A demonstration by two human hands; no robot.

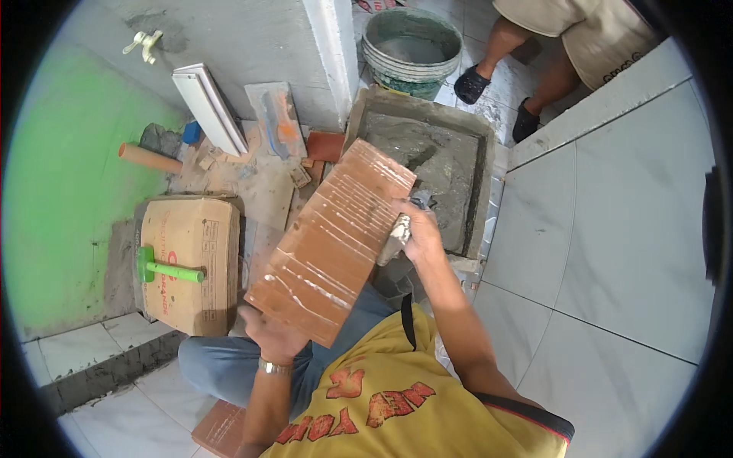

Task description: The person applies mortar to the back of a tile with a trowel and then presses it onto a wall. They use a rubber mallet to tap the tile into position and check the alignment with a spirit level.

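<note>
A long reddish-brown tile (328,248) is held tilted over my lap, its ridged back up and streaked with white. My left hand (275,336) grips its near left end from below, with the fingers hidden underneath. At the far right edge my right hand (420,233) holds the tile together with a mortar-caked tool that looks like a trowel (395,240); its full shape is hidden. Just beyond the right hand is a square tub (481,183) containing wet grey mortar (450,164).
A green mallet (174,270) lies on a cardboard box (217,305) at left. Tile pieces, white trim (210,111) and an orange pipe (149,157) lie by the walls. A bucket (412,80) stands behind the tub, near another person's feet (473,84). Another tile (219,429) lies near my left forearm.
</note>
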